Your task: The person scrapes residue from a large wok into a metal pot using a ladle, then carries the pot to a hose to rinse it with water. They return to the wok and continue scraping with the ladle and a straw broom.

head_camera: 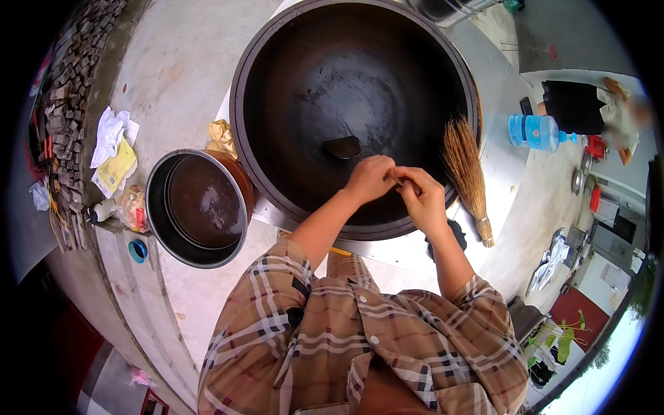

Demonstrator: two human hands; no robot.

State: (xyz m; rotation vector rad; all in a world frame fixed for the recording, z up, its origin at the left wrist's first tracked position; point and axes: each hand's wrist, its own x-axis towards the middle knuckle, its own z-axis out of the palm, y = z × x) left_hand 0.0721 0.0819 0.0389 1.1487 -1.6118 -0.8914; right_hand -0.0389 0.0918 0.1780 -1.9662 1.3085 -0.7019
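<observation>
A large dark wok (290,62) with a thick rim stands before me, its bottom shiny; whether a shallow liquid lies there I cannot tell. Over its near side my left hand (371,179) is closed around the handle of a long-handled metal wok tool, a spatula or ladle. The tool's dark head (343,147) reaches toward the middle of the wok. My right hand (423,197) pinches the handle's near end with thumb and fingers. Just right of that hand, a straw whisk broom (465,174) leans across the wok's rim.
A deep metal pot (147,207) of brownish liquid stands at the left, near crumpled yellowish paper (222,136). Right of the wok are a blue water bottle (534,133), a phone (526,106) and a person (573,108). Stacked wood (67,104) lines the far left.
</observation>
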